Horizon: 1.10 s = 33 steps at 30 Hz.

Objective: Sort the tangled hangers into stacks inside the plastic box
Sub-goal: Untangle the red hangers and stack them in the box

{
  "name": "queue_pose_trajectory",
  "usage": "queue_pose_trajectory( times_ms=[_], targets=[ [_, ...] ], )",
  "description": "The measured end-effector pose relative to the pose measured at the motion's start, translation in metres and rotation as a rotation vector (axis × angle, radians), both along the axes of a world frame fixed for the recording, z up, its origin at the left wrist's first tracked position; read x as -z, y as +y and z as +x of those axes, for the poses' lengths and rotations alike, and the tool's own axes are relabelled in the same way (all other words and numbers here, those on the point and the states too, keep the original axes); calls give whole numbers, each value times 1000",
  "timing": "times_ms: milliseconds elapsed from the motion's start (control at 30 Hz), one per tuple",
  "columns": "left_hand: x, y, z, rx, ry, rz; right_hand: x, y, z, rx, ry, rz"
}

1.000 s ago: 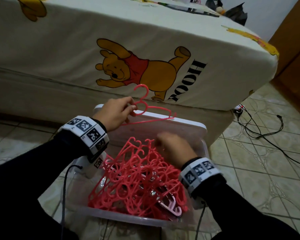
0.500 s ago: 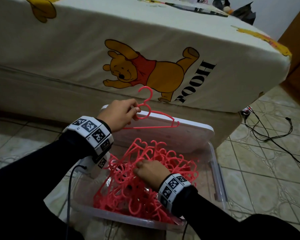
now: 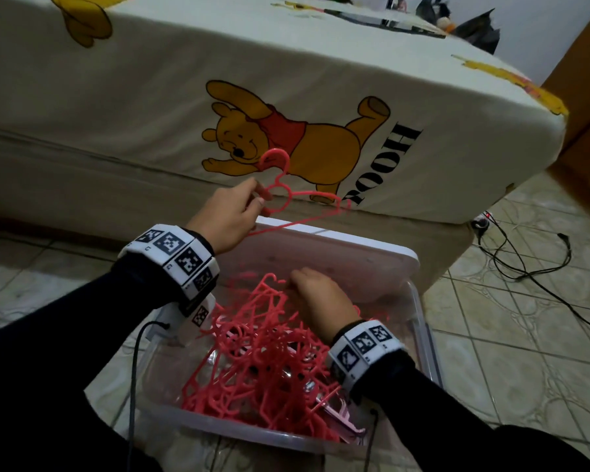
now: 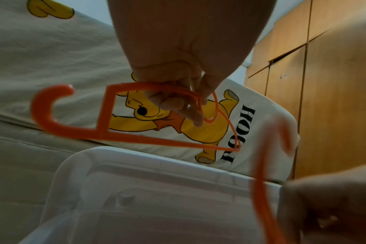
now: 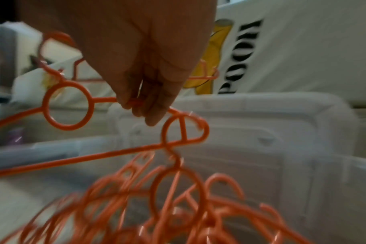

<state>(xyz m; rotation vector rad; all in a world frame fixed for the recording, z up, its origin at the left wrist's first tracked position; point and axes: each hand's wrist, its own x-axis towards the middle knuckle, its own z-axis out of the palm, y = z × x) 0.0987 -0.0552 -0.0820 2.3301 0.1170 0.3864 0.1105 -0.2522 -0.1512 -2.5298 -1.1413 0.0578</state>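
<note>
Left hand [image 3: 227, 218] pinching single pink hanger [image 3: 286, 199] at ring below hook, fingers [image 4: 178, 105] curled close, holding it above far rim of plastic box [image 3: 423, 321]. Right hand [image 3: 321, 301] reaching into box, fingers [image 5: 150, 105] curled, gripping thin bar of hanger atop tangled pile [image 3: 259, 366]. Pile filling box from near wall to centre: thin moulded plastic, glossy, round loops, curved hooks. Box translucent, rounded corners, white lid [image 3: 355, 257] leaning against bed [image 3: 150, 97] behind.
</note>
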Motion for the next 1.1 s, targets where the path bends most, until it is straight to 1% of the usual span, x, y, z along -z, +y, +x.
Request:
queue_pose_trajectory(
  times_ms=[100, 267, 333, 433, 567, 633, 700, 767, 833, 967, 1033, 1100],
  targets=[
    [-3, 1, 1, -16, -33, -24, -16, -14, 13, 93, 32, 55],
    [-6, 3, 1, -28, -18, -15, -36, -44, 31, 202, 42, 125],
    [-5, 2, 1, -24, -12, 0, -41, -55, 33, 215, 43, 132],
    [-2, -1, 2, -36, -25, -9, -48, -66, 30, 199, 106, 112],
    [-5, -1, 5, -127, -126, -33, -49, -72, 15, 157, 220, 31],
    [-7, -1, 6, -147, -163, -77, -49, -73, 7, 143, 348, 116],
    [-7, -3, 7, -150, -156, -109, -51, -74, 1, 169, 509, 264],
    [-7, -6, 8, -153, -136, -134, -54, -73, -3, 175, 710, 428],
    [-7, -9, 8, -161, -121, -173, -59, -72, -4, 165, 833, 565],
    [-10, -13, 6, -167, -113, -242, -64, -64, -3, 211, 935, 814],
    [-10, -15, 4, -127, -92, -240, -63, -58, -2, 261, 883, 857],
    [-9, -21, 0, -63, -44, -230, -60, -53, -1, 291, 811, 846]
  ],
)
